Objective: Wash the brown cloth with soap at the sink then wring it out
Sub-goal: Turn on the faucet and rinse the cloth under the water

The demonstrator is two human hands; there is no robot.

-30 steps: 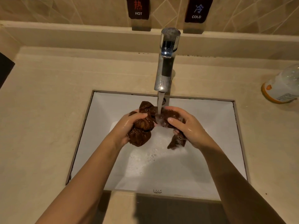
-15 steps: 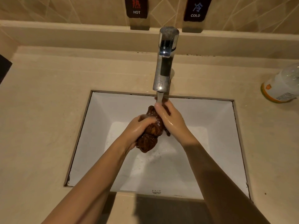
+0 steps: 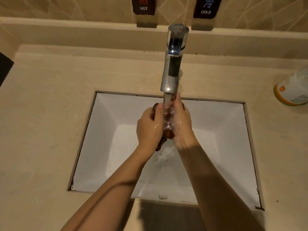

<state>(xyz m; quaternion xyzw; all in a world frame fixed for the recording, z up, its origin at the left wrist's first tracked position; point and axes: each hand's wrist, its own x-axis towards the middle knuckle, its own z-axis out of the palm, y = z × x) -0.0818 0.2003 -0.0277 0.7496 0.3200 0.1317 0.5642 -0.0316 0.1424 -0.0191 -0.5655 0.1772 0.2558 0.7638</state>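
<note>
Two hands: both are meeting over the basin, pressing one bundle between them so that it is sitting right under the running water.
Left hand: its fingers are curling over the left side of the crumpled, wet brown cloth, gripping it and backing it against the other palm.
Right hand: it is wrapping round the cloth's right side, thumb pointing up toward the spout, gripping as well.
Cloth position: it is being held bunched between the palms, above the basin floor, with a dark end hanging out below the left hand.
Chrome pillar faucet: it is pouring a thin stream of water straight into the gap between the hands, which is probably why they are being held so high and close to the spout.
White rectangular sink: it is catching the run-off; bubbles are gathering on its floor beneath the hands.
Step in hand: this is looking like rubbing or rinsing under the tap, with wringing yet to come.
Clear plastic bottle with orange base: it is lying on the beige stone countertop, well apart to the right.
</note>
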